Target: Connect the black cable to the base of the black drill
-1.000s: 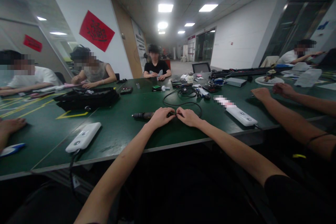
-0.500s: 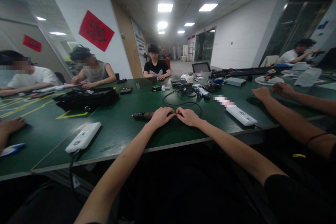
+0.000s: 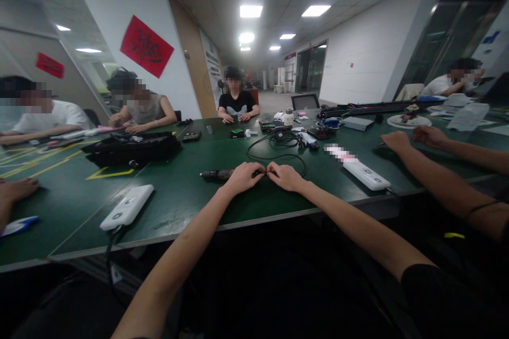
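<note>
A dark, pen-shaped electric screwdriver (image 3: 217,175) lies on the green table, its tip pointing left. My left hand (image 3: 245,177) is closed around its rear end, which the fingers partly cover. Close on the right, my right hand (image 3: 284,176) pinches the end of a black cable (image 3: 304,165), with the fingertips of both hands almost touching. Exactly how the plug meets the screwdriver is hidden by the fingers. Behind my hands the cable loops back into a tangled coil (image 3: 280,139).
White power strips lie to the left (image 3: 127,206) and right (image 3: 368,176). A black bag (image 3: 133,149) sits at left, and a white bottle (image 3: 288,117) stands farther back. A co-worker's hands (image 3: 397,140) are at right; other people sit around the table (image 3: 175,196).
My hands stay nearly in place, with slight finger movement at the cable end. Across the table, a person's hands have moved a little apart.
</note>
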{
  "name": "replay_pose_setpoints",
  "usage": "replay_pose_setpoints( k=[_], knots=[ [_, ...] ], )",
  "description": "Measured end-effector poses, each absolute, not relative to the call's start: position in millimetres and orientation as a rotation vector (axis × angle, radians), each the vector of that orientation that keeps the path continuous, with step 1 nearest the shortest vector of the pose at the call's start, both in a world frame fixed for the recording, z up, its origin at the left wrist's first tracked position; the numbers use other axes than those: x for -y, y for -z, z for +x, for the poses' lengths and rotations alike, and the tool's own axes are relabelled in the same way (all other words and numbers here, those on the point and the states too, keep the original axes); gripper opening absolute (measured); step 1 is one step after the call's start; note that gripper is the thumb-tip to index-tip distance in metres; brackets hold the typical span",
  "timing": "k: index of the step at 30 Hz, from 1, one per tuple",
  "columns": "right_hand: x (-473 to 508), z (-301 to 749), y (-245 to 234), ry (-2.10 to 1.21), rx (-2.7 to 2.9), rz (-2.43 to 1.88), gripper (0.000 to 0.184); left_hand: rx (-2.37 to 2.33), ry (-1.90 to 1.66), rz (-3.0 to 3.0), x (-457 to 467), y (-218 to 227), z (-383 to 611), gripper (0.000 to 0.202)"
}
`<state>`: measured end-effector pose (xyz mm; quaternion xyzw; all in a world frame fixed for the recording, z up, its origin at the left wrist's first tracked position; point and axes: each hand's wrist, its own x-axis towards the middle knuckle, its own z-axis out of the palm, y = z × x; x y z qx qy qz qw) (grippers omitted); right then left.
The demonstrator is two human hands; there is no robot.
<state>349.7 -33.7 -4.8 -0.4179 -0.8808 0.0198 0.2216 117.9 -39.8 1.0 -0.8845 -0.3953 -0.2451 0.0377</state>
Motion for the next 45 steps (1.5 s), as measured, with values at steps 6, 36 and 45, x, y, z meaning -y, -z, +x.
replay_pose_setpoints(
  k=[6, 36, 45],
  knots=[
    [34.7, 350.2, 4.2, -0.053, 2.436, -1.142, 0.022, 1.208, 0.740, -2.708, 40.3, -1.8, 117.6, 0.025],
    [29.0, 351.7, 10.8, -0.045, 2.388, -1.006, 0.016, 1.095, 0.624, -2.660, 34.6, 4.9, 115.7, 0.029],
    [31.9, 352.6, 5.9, -0.001, 2.340, -0.828, 0.013, 1.010, 0.555, -2.635, 34.1, -0.2, 113.9, 0.033]
  ],
)
